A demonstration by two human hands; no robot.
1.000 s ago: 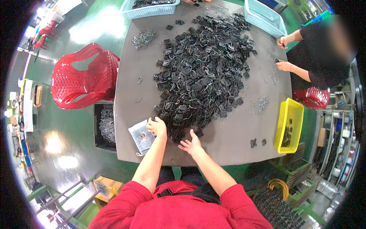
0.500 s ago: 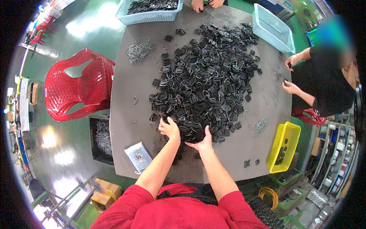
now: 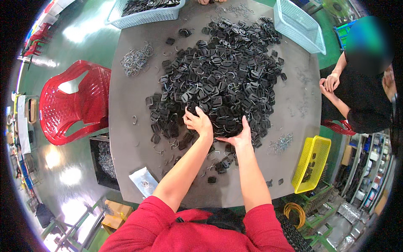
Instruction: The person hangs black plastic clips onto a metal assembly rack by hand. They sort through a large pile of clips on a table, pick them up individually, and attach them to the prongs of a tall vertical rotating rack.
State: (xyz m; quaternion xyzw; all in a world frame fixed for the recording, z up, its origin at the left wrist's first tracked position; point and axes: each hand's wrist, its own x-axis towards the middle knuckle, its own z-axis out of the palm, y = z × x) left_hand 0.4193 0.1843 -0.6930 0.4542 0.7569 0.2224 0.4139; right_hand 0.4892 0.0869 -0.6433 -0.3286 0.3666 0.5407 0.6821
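Note:
A wide heap of small black plastic pieces, buckle-like and mixed with bent metal wire (image 3: 235, 75), spreads over the grey table (image 3: 130, 105). At its near edge my two hands cup a large clump of the black pieces (image 3: 224, 119) between them. My left hand (image 3: 199, 122) curves round the clump's left side, thumb up, with its fingertips hidden in part among the pieces. Against the right side lies my right hand (image 3: 238, 135), thumb raised and fingers reaching underneath. Several loose black pieces (image 3: 224, 164) lie on the table between my forearms.
A tangle of wire hooks (image 3: 136, 59) lies at the left, a pale blue pouch (image 3: 144, 181) at the near left. Blue baskets (image 3: 145, 19) (image 3: 300, 27) stand at the far edge, a yellow basket (image 3: 310, 166) at the right. A red chair (image 3: 75, 103) and a co-worker (image 3: 361, 84) flank the table.
My hands have pushed forward into the heap with the clump between them, leaving loose pieces behind. The co-worker at the right has brought both hands together. The view has shifted slightly.

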